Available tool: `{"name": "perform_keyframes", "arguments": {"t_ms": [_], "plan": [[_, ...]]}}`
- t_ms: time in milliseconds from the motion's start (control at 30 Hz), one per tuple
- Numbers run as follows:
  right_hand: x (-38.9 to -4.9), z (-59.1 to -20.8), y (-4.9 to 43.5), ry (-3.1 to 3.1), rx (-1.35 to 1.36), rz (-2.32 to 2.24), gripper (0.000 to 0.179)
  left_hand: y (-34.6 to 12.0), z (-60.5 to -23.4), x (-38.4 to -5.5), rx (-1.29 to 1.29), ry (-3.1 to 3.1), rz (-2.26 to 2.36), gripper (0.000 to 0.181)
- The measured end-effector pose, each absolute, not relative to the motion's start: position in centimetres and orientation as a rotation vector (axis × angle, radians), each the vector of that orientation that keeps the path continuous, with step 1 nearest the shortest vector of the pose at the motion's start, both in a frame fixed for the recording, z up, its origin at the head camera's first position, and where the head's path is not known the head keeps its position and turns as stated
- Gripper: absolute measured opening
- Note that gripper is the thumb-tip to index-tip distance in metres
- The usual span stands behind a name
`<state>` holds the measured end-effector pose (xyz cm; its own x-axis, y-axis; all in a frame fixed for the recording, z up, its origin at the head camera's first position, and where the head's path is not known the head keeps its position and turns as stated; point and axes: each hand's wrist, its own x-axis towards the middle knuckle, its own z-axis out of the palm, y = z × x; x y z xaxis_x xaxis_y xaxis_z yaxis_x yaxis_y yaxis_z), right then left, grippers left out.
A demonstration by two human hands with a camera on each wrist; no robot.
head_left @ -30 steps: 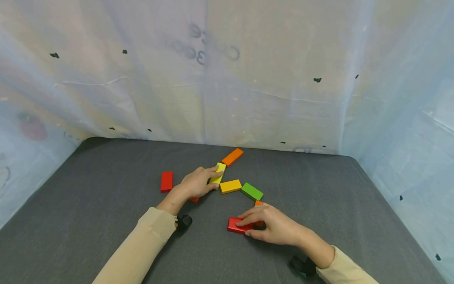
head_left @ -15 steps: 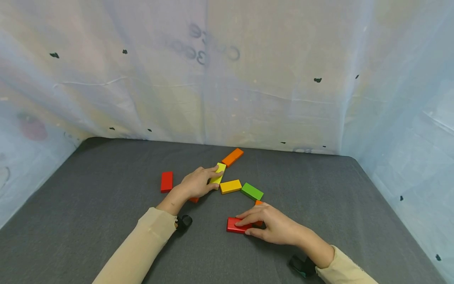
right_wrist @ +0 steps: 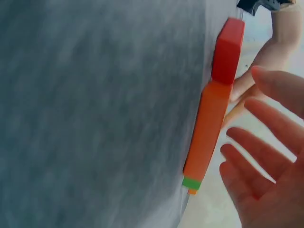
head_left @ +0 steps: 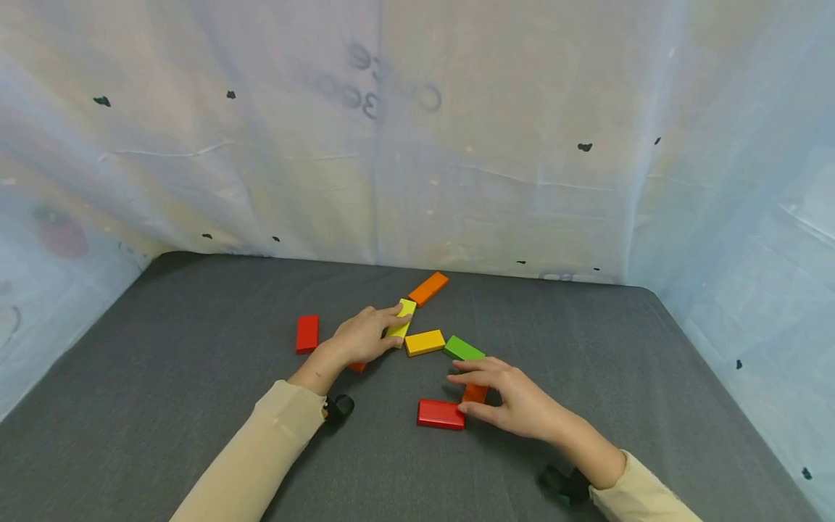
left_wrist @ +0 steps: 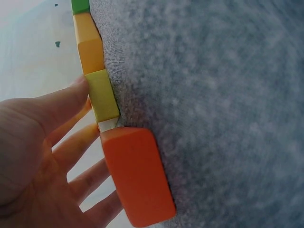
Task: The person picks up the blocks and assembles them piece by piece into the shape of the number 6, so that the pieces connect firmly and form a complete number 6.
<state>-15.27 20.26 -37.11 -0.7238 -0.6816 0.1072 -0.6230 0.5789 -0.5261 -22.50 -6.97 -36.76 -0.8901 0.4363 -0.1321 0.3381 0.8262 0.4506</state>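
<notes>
My left hand (head_left: 365, 336) pinches a light yellow block (head_left: 407, 309) lying flat, thumb at its near end and fingers over it. An orange-red block (left_wrist: 137, 175) lies beneath that hand, mostly hidden in the head view. My right hand (head_left: 515, 402) is spread above an orange block (head_left: 475, 393), its fingers apart and holding nothing. Its thumb is close to the corner of a red block (head_left: 441, 414); whether they touch I cannot tell. In the right wrist view the red block (right_wrist: 229, 52) meets the end of the orange block (right_wrist: 206, 133).
A deeper yellow block (head_left: 425, 343) and a green block (head_left: 464, 348) link the middle of the bent row. Another orange block (head_left: 428, 289) lies beyond the light yellow one. A second red block (head_left: 307, 334) sits apart at left on the grey cloth (head_left: 215, 348). Pale sheeting (head_left: 496, 181) encloses the table.
My right hand has let go of the near red block and moved up and slightly right, with fingers spreading. The red block has shifted slightly left. My left hand has stayed put.
</notes>
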Motion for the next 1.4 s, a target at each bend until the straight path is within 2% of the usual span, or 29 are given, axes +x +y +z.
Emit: {"name": "perform_keyframes", "arguments": {"t_ms": [400,1400], "plan": [[-16.0,-37.3,21.7,2.721,-0.948,-0.749,0.055,-6.9,-36.7,-22.6,0.607,2.781,0.62,0.053],[-16.4,-37.5,22.2,2.733,-0.893,-0.715,0.065,-6.7,-36.8,-22.7,0.6,2.785,0.672,0.051]]}}
